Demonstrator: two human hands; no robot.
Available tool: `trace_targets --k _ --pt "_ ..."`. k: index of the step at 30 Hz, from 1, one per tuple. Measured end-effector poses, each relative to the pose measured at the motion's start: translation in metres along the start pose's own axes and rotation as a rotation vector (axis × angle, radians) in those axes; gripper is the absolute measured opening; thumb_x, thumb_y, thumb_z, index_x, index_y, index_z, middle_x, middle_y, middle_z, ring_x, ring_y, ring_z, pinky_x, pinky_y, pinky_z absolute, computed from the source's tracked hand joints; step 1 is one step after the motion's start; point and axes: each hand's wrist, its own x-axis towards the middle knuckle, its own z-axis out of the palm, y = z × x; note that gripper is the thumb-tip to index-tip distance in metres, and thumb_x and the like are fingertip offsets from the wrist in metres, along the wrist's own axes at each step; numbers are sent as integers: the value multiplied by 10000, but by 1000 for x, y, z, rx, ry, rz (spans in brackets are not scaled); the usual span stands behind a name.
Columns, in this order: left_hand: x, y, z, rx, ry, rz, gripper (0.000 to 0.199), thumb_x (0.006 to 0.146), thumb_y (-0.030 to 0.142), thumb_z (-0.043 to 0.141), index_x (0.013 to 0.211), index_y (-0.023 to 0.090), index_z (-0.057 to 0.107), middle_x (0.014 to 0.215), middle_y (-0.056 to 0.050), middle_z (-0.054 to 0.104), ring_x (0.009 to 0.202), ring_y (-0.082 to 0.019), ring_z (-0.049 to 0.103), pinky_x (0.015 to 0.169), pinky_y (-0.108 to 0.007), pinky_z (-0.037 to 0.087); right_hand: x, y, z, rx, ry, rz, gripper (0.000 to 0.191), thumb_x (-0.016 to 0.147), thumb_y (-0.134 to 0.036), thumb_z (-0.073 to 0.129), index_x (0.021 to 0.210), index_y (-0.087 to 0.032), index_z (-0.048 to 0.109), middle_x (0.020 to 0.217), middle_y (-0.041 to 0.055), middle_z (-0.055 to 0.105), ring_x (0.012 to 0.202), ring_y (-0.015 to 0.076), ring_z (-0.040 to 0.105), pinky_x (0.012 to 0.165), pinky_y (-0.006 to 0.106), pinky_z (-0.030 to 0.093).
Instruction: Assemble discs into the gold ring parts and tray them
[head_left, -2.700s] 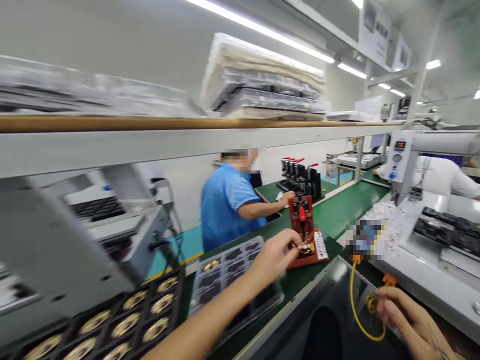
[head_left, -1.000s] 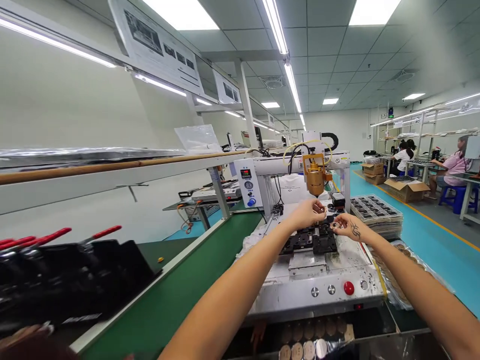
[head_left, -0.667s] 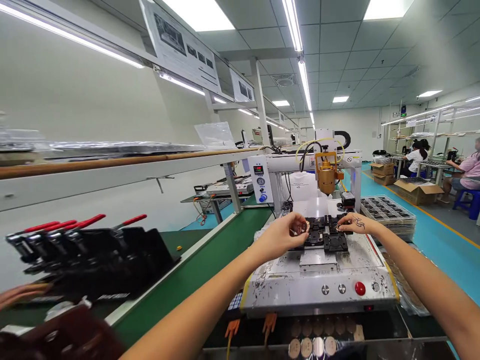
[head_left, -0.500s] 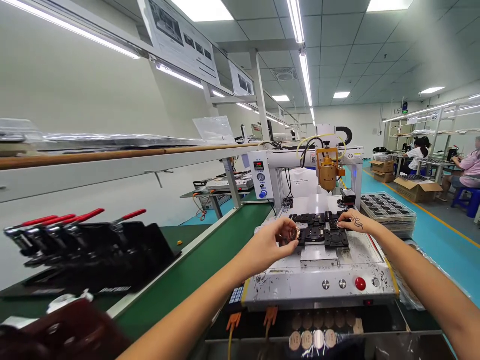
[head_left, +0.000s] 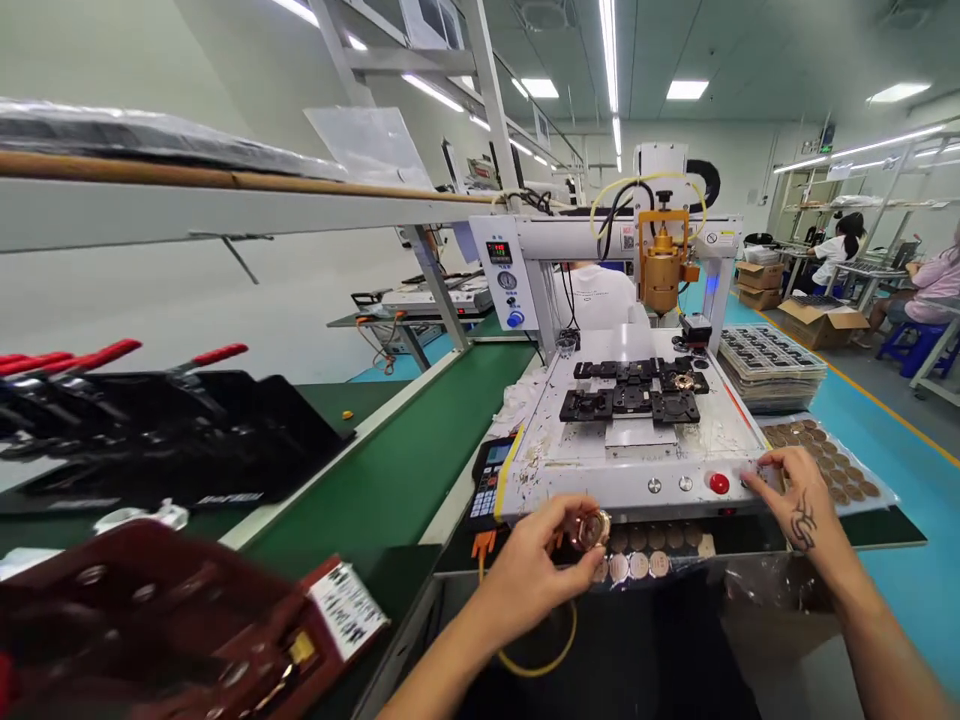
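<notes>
Pinched in my left hand is a round copper-coloured piece with a shiny rim, like a watch case, held in front of the machine's front edge. My right hand is at the right end of the machine's front panel, its thumb at the round metal button beside the red button. Those fingers look apart, with nothing seen in them. On the machine bed lies a black fixture of several blocks; a copper-coloured round piece sits in its right rear block.
A gold dispensing head hangs above the bed. Stacked trays and a sheet of brown discs are on the right. To the left are a keypad, red-handled clamps and a dark red box. Several people sit farther off.
My right hand has left the fixture and come to the front panel's button. My left hand has drawn back from the fixture with its round piece. The view has tilted down.
</notes>
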Motion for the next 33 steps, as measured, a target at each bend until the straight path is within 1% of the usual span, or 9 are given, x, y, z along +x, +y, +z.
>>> trace_targets --k 4,6,8,11,15,21,26,30,33 --pt "-23 -30 41 -102 -228 -76 346 774 191 739 1112 217 671 1050 -42 767 923 -210 719 863 -343 598 -44 -15 19 -69 152 13 295 987 -505 681 994 -216 621 988 101 621 987 313 582 931 488 463" --pt "-26 -42 62 -149 -314 -65 371 750 166 763 1104 223 667 1218 -74 762 1106 -248 719 1004 -389 568 -63 -36 38 7 20 -28 178 1040 -400 616 1028 -222 628 984 103 635 952 294 598 900 469 494" --pt "-24 -52 81 -152 -351 -22 380 726 147 789 1078 223 667 1358 -103 726 1302 -297 651 1141 -436 488 -80 -56 59 101 -212 -107 127 1067 -313 557 1046 -245 663 973 82 667 914 262 637 854 418 541" --pt "-16 -64 100 -118 -388 23 367 735 156 803 1075 215 679 1355 -126 734 1371 -330 613 1199 -466 436 -99 -70 83 137 -422 -191 154 1049 -261 577 1101 -275 722 1026 66 708 963 254 680 870 397 579" --pt "-10 -72 108 -122 -411 24 338 751 162 807 1065 213 694 1357 -127 737 1343 -323 641 1195 -457 448 -107 -59 97 128 -499 -238 193 1027 -261 632 1180 -252 750 1080 103 716 1010 292 668 872 440 577" --pt "-6 -70 102 -108 -482 -21 328 741 154 826 1042 218 714 1557 -129 606 1509 -323 492 1270 -435 354 -127 -36 109 207 -455 -328 256 1068 -213 537 1155 -217 778 1055 132 778 940 273 686 856 449 558" --pt "-6 -66 100 -132 -471 -63 324 763 165 799 1073 211 716 1521 -129 641 1437 -320 573 1183 -398 439 -148 -39 95 311 -436 -311 240 1064 -228 549 1080 -243 788 976 98 799 862 236 710 803 399 579" --pt "-7 -60 108 -110 -386 -66 247 770 164 762 1008 199 708 1352 -121 737 1228 -309 698 1040 -385 525 -141 -51 61 328 -390 -114 158 1064 -264 574 1045 -231 727 1111 121 771 1033 261 730 903 407 588" --pt "-7 -51 114 -86 -323 -52 228 735 142 766 943 199 692 1222 -122 757 1202 -333 673 1052 -442 502 -126 -63 36 338 -382 82 174 1091 -319 536 1097 -214 675 966 89 759 869 218 750 756 321 611"
